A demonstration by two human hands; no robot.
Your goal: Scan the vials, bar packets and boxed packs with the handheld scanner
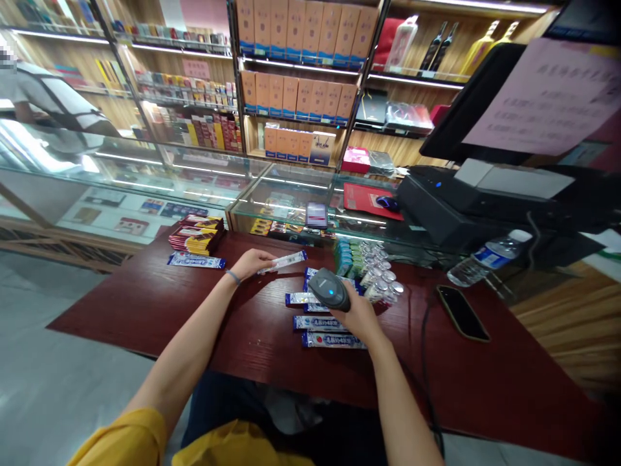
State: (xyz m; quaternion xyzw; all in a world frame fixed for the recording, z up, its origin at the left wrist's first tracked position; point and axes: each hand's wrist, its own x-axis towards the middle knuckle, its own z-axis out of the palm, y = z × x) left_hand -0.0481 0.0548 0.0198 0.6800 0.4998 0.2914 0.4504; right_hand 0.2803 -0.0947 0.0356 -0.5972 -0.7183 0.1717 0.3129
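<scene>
My left hand [250, 263] is closed on a long white and blue snack bar [284, 261], held just above the dark red table [145, 304]. My right hand [356, 314] grips a grey barcode scanner [330, 289] whose blue light shows on top. Under the scanner lie several blue and white snack bars [320, 323] in a loose column. Another such bar [196, 261] lies alone to the left of my left hand.
A stack of red and yellow packets [198, 234] sits at the table's back left. Green packs [345, 257] and small bottles [381, 275] stand by the glass counter [291, 188]. A phone [462, 312], water bottle [488, 257] and till [485, 194] are right. A person [43, 103] stands far left.
</scene>
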